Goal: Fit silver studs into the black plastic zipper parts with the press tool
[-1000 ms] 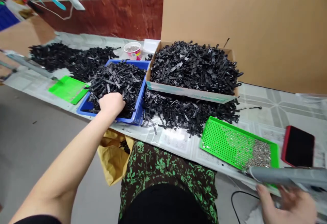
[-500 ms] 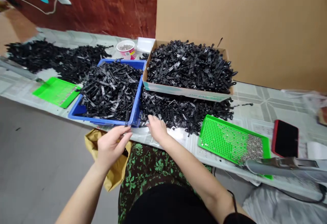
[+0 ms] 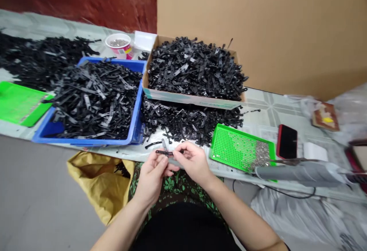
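Close together at the table's front edge, my two hands pinch small black plastic pieces. My left hand (image 3: 155,172) grips a flat black plastic strip (image 3: 164,153), which lies crosswise over the fingertips. My right hand (image 3: 193,163) is closed on a black plastic piece (image 3: 180,151) at the strip's right end; whether the two are joined I cannot tell. Just beyond the hands, a loose pile of black parts (image 3: 189,123) spreads in front of a cardboard box (image 3: 192,97) heaped with similar parts. To the left, a blue bin (image 3: 133,125) is piled with longer black strips.
A green perforated tray (image 3: 226,155) holds small metal pieces, with a grey-wrapped tool (image 3: 295,172) at its right end. Behind it lies a phone (image 3: 287,142). A paper cup (image 3: 119,44), another green tray (image 3: 17,98) and a yellow bag (image 3: 97,186) are on the left.
My left hand has moved right from the blue bin's front edge, and my right hand has drawn back from the loose pile. Both now meet, holding black pieces. The view has shifted right and down.
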`<state>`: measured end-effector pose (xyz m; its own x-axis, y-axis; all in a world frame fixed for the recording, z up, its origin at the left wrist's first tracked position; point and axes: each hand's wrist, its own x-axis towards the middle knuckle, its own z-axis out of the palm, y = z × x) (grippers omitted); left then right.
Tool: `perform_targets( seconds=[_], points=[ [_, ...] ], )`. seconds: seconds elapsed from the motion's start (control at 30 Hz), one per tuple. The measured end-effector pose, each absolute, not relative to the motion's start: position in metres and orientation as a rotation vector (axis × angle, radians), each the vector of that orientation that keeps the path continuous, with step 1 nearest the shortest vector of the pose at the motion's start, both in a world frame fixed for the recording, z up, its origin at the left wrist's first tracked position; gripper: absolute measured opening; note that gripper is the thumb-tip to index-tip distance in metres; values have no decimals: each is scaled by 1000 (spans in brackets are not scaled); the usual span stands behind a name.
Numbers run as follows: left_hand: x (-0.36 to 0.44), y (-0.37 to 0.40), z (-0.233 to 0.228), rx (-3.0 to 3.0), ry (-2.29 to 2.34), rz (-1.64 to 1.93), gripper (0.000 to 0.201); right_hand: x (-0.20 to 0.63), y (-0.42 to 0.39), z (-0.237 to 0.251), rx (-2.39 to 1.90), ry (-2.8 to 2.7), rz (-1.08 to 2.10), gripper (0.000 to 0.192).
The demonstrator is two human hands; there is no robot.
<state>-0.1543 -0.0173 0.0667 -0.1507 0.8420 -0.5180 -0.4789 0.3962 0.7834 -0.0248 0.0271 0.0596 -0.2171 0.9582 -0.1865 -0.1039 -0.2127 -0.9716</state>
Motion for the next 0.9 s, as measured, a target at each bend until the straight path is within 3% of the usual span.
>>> perform_targets(
  seconds=[0.4, 0.9],
  points=[
    [-119, -9, 63, 177, 1210, 1084, 37, 16, 15, 40, -1232, -1240, 1395, 17],
    [-112, -3, 54, 228, 1181, 1105, 29, 28, 17, 37, -1262, -1227, 1524, 17]
  ],
)
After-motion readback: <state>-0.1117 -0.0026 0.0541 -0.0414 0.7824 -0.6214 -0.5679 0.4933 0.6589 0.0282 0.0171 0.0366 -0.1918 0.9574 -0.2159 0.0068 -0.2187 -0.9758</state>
